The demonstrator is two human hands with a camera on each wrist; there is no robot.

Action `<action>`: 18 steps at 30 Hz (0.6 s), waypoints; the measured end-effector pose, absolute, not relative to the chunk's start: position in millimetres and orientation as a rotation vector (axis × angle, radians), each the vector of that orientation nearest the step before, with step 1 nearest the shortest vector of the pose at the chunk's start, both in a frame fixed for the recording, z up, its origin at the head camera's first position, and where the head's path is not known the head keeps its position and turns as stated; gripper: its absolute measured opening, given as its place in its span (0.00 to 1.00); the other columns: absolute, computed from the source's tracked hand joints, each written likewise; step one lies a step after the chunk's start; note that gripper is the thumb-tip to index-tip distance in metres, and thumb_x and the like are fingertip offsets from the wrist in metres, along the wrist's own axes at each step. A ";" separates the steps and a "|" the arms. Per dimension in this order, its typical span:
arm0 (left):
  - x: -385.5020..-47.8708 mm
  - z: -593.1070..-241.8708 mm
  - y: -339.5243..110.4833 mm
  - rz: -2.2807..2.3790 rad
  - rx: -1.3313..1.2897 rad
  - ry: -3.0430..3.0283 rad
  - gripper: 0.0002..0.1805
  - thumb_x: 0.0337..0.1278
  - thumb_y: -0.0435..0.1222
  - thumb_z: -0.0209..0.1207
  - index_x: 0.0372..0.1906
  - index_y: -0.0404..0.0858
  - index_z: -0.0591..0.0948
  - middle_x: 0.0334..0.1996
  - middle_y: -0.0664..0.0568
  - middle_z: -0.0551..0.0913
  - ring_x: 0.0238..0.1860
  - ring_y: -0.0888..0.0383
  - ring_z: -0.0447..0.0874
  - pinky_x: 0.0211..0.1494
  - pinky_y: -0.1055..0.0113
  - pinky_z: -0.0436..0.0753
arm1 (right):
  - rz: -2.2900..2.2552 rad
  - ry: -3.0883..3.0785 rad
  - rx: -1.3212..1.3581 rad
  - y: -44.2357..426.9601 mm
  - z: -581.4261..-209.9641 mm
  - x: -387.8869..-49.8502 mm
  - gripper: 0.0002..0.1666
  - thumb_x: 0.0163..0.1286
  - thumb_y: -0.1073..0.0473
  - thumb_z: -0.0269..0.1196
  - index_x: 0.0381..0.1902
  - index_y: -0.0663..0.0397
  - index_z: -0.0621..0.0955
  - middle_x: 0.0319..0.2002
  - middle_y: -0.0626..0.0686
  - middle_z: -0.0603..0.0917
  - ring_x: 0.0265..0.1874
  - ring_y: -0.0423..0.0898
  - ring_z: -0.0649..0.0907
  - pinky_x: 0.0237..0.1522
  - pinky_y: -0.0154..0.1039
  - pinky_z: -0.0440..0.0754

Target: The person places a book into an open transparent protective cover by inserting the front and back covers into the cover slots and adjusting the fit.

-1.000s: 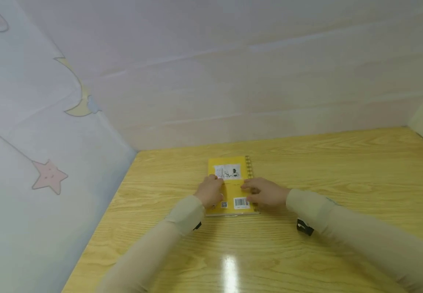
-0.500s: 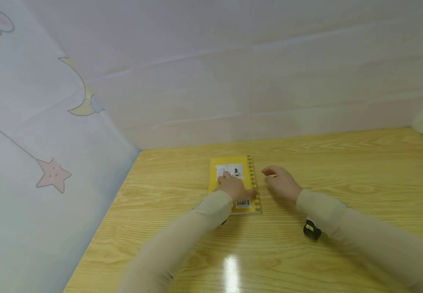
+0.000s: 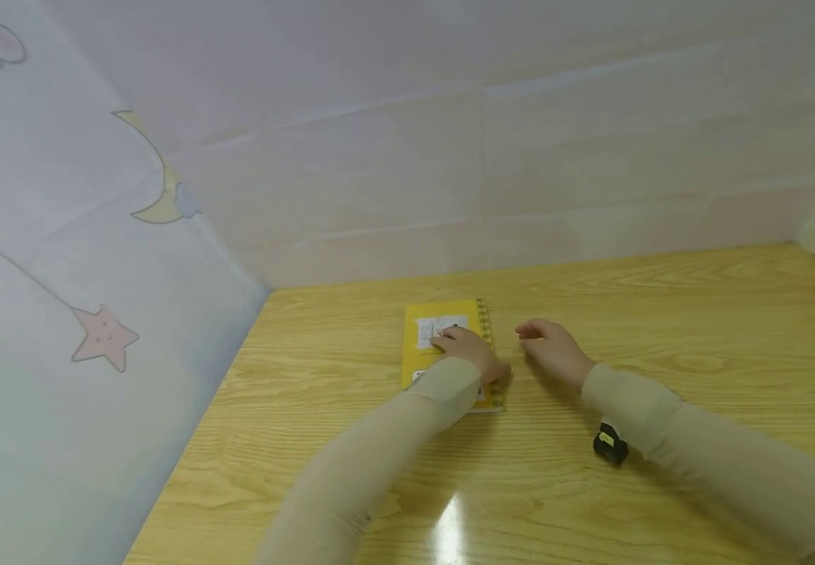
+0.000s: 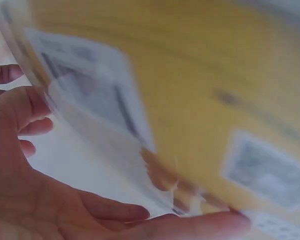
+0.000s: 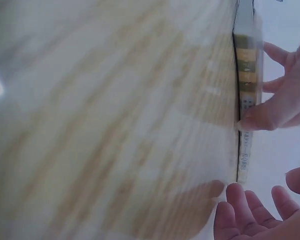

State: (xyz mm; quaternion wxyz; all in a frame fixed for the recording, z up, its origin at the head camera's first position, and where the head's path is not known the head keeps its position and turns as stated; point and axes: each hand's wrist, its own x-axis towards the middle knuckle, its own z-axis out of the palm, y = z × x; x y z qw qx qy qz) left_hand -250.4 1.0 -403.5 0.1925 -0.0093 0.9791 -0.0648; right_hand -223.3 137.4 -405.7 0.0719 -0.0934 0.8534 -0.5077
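A yellow book (image 3: 420,366) lies flat on the wooden table, a picture panel and small printed labels on its upper cover. Across the cover's right part rests my left hand (image 3: 474,353), fingers extended and thumb reaching over the spine edge. The right wrist view shows that thumb against the checked, lettered spine (image 5: 247,75). Just right of the book, apart from it, my right hand (image 3: 555,351) is held with loosely bent fingers and nothing in them. In the left wrist view the glossy cover (image 4: 200,115) is blurred. My left forearm hides the book's lower middle.
The wooden table (image 3: 294,400) runs back to a pale wall (image 3: 379,157), with a second wall (image 3: 47,439) along its left edge. That left wall carries a printed moon and a pink star. A black device (image 3: 610,445) sits under my right wrist.
My left hand has moved rightward over the cover, from the book's left side to its spine. My right hand has left the spine and shifted right. The book stays in place.
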 end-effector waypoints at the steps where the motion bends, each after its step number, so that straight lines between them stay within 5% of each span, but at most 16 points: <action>1: -253.4 -405.2 4.4 -0.220 -0.005 2.744 0.48 0.55 0.70 0.49 0.73 0.42 0.65 0.74 0.40 0.54 0.73 0.42 0.51 0.67 0.41 0.63 | -1.532 2.565 -0.281 137.7 -406.2 -223.5 0.22 0.73 0.66 0.48 0.59 0.79 0.69 0.57 0.74 0.72 0.59 0.67 0.71 0.60 0.60 0.67; 4: -261.2 -410.1 14.6 -0.290 0.008 2.724 0.44 0.58 0.66 0.51 0.73 0.45 0.65 0.74 0.41 0.55 0.74 0.44 0.49 0.69 0.39 0.56 | -1.538 2.566 -0.280 138.3 -408.1 -224.0 0.22 0.73 0.67 0.48 0.59 0.79 0.69 0.57 0.74 0.72 0.58 0.67 0.71 0.60 0.59 0.68; 12: -245.2 -409.0 24.3 -0.474 0.068 2.773 0.39 0.67 0.55 0.49 0.76 0.41 0.56 0.76 0.45 0.53 0.73 0.43 0.53 0.68 0.41 0.61 | -1.573 2.543 -0.278 137.2 -408.2 -223.4 0.22 0.72 0.67 0.48 0.59 0.80 0.69 0.55 0.74 0.74 0.54 0.66 0.75 0.57 0.56 0.72; 18: -237.1 -406.1 18.0 -0.435 0.178 2.828 0.43 0.66 0.54 0.50 0.76 0.34 0.53 0.74 0.39 0.55 0.73 0.44 0.55 0.68 0.44 0.63 | -1.590 2.497 -0.253 138.9 -408.9 -222.8 0.23 0.74 0.68 0.47 0.61 0.80 0.67 0.55 0.74 0.73 0.51 0.63 0.77 0.53 0.52 0.76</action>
